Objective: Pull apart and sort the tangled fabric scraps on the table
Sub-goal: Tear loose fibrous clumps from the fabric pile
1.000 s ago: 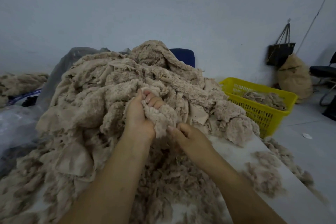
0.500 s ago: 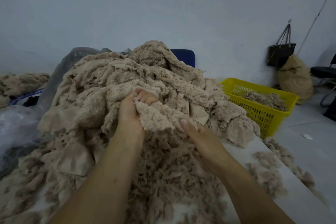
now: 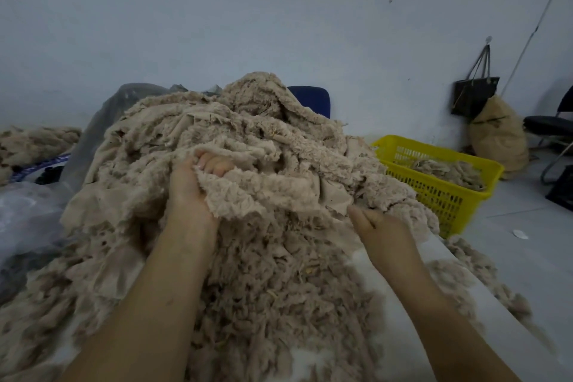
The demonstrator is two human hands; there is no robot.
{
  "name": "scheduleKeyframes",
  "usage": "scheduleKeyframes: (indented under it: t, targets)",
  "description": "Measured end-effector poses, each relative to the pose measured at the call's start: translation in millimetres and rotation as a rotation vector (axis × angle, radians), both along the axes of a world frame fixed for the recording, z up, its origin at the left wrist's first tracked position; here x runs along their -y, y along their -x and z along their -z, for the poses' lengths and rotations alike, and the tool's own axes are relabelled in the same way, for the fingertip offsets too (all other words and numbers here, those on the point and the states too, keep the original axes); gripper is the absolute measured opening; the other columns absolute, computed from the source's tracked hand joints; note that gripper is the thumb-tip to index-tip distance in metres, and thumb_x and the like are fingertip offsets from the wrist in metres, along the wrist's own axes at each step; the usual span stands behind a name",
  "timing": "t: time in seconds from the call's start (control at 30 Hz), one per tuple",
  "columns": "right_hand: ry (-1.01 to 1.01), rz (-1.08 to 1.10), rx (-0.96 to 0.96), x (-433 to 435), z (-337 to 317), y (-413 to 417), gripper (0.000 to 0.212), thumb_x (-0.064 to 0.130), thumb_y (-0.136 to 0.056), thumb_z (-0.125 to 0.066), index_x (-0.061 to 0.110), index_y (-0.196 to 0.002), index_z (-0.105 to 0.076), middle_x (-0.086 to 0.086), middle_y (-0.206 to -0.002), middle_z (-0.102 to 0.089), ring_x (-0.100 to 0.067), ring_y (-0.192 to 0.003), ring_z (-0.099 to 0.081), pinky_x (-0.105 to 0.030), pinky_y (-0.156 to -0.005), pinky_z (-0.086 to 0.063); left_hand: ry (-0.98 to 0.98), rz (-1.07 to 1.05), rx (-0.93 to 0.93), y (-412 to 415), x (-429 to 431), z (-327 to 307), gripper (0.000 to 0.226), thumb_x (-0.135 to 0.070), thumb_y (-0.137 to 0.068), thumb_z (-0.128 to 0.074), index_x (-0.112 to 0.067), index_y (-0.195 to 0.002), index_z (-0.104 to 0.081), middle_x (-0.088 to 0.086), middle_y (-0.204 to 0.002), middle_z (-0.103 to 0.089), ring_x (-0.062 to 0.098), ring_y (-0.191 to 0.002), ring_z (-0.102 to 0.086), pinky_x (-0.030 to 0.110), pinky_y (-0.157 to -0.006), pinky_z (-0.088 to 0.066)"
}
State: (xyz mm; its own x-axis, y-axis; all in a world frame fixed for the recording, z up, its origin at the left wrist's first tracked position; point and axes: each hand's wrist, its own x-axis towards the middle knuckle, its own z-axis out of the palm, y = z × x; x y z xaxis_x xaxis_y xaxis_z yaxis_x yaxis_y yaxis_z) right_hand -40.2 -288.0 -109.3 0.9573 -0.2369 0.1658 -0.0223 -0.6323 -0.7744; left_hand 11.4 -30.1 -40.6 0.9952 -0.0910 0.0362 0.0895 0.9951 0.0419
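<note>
Left hand [image 3: 192,186]: fingers curled over the left end of a fleecy beige fabric strip [image 3: 273,192], a firm fistful. Right hand [image 3: 379,226]: also curled, with thumb and fingers apparently pinching the strip's right tip. The contact is partly hidden, so medium confidence.

The strip lies on the near face of the big heap of tangled beige fabric scraps [image 3: 248,121]. The heap covers most of the white tabletop [image 3: 412,338].

Key relation: the strip's long axis runs left-right between the hands, sloping slightly down toward the right one. Its far edge looks still caught in the heap. The left hand is dug farther in. The right hand is nearer, clear of the heap, and closer to the yellow plastic lattice basket [image 3: 434,153] at far right, which already holds some scraps. My read: the pull should go near-right, and the right hand would carry the strip off.

Versus half a second ago: the hands are wider apart. The right hand has swung out right and nearer, the left has barely shifted, and the strip is drawn longer and flatter.
</note>
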Motion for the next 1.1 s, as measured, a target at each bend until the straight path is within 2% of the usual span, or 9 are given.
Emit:
scheduleKeyframes:
  t: [0.13, 0.3, 0.4, 0.47, 0.57, 0.8, 0.9, 0.97, 1.1]
  targets:
    - [0.224, 0.102, -0.084, 18, 14, -2, 0.048, 0.032, -0.105, -0.046, 0.008, -0.064, -0.041, -0.009, -0.058, -0.041, -0.022, -0.056, -0.041, -0.035, -0.056, -0.028, 0.029, -0.082, 0.010, -3, -13, -3, 0.040, -0.015, -0.103, -0.041, -0.014, -0.062, -0.041, 0.000, -0.043, -0.040, 0.015, -0.030, -0.039, 0.026, -0.035, -0.037]
    - [-0.026, -0.210, 0.155, -36, -29, -2, 0.050, 0.070, -0.090, -0.041, 0.026, -0.067, -0.051, 0.001, -0.081, -0.052, -0.019, -0.076, -0.051, -0.034, -0.071, -0.037, -0.565, -0.032, 0.008, 19, 51, -3, 0.040, -0.033, -0.100, -0.054, -0.016, -0.064, -0.053, -0.006, -0.052, -0.044, 0.007, -0.041, -0.041, 0.018, -0.040, -0.037]
    - [-0.355, -0.428, 0.002, -62, -41, 7, 0.075, 0.093, -0.066, -0.040, 0.039, -0.115, -0.058, 0.025, -0.108, -0.061, 0.002, -0.099, -0.061, -0.033, -0.092, -0.050, -0.737, 0.022, 0.033, 36, 83, 5, 0.055, -0.036, -0.102, -0.050, -0.017, -0.053, -0.068, -0.001, -0.059, -0.065, 0.012, -0.057, -0.065, 0.026, -0.056, -0.055]
    - [-0.316, -0.422, -0.062, -68, -33, 9, 0.072, 0.082, -0.074, -0.051, 0.039, -0.131, -0.048, 0.024, -0.117, -0.059, -0.001, -0.106, -0.060, -0.025, -0.091, -0.049, -0.786, -0.032, -0.018, 37, 93, 11, 0.052, -0.033, -0.101, -0.053, -0.018, -0.054, -0.068, -0.002, -0.067, -0.069, 0.013, -0.069, -0.068, 0.031, -0.073, -0.055]
    - [-0.100, -0.381, -0.004, -57, -19, 8, 0.017, 0.045, -0.099, -0.049, 0.034, -0.106, -0.061, 0.019, -0.094, -0.064, -0.006, -0.091, -0.062, -0.011, -0.066, -0.043, -0.819, 0.011, -0.041, 37, 93, 15, 0.047, -0.027, -0.102, -0.053, -0.015, -0.061, -0.071, 0.001, -0.075, -0.069, 0.013, -0.073, -0.067, 0.031, -0.076, -0.054]
    - [-0.052, -0.560, -0.262, 6, -6, 30, 0.008, 0.060, -0.093, -0.048, 0.060, -0.087, -0.053, 0.047, -0.095, -0.045, 0.039, -0.075, -0.042, 0.008, -0.064, -0.033, -0.401, 0.062, -0.131, 13, 47, 7, 0.035, -0.029, -0.108, -0.038, -0.015, -0.080, -0.054, -0.005, -0.058, -0.050, 0.004, -0.042, -0.043, 0.015, -0.048, -0.034]
    - [-0.399, -0.710, -0.390, 3, -14, 36, 0.032, 0.077, -0.084, -0.049, 0.062, -0.106, -0.065, 0.029, -0.119, -0.065, 0.017, -0.105, -0.058, -0.006, -0.085, -0.045, -0.563, 0.149, -0.083, 25, 68, 20, 0.037, -0.033, -0.107, -0.036, -0.015, -0.078, -0.050, -0.007, -0.050, -0.038, 0.003, -0.034, -0.027, 0.014, -0.031, -0.021]
    - [-0.708, -0.651, -0.391, -6, -18, 26, 0.060, 0.078, -0.082, -0.048, 0.034, -0.114, -0.074, 0.003, -0.123, -0.070, -0.012, -0.114, -0.066, -0.029, -0.096, -0.051, -0.813, 0.199, -0.010, 39, 87, 28, 0.033, -0.032, -0.107, -0.038, -0.013, -0.083, -0.052, -0.008, -0.050, -0.037, 0.003, -0.035, -0.024, 0.014, -0.031, -0.019]
    - [-0.900, -0.437, -0.460, -29, -34, -4, 0.051, 0.062, -0.059, -0.072, 0.012, -0.065, -0.070, -0.010, -0.065, -0.068, -0.024, -0.066, -0.070, -0.034, -0.073, -0.058, -1.243, 0.371, 0.179, 59, 106, 34, 0.029, -0.027, -0.104, -0.044, -0.014, -0.083, -0.059, -0.007, -0.052, -0.041, 0.002, -0.037, -0.024, 0.014, -0.033, -0.020]
